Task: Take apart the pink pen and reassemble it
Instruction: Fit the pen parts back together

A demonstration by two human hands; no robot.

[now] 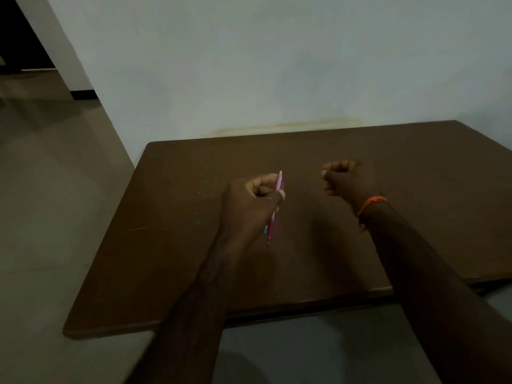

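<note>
My left hand [250,205] grips the pink pen [278,187] above the brown table [415,189]. The pen stands almost upright, its top poking out past my fingers and its dark tip pointing down near the tabletop. A bit of light blue shows on the pen's lower end. My right hand [347,180] hovers to the right of the pen, a hand's width away, with its fingers curled into a loose fist. I cannot tell whether anything small is inside that fist. An orange band [370,205] circles my right wrist.
The table's far edge meets a pale wall [277,65]. Its left edge [110,231] and near edge drop to a tiled floor [55,189]. Small light specks lie on the tabletop left of my left hand.
</note>
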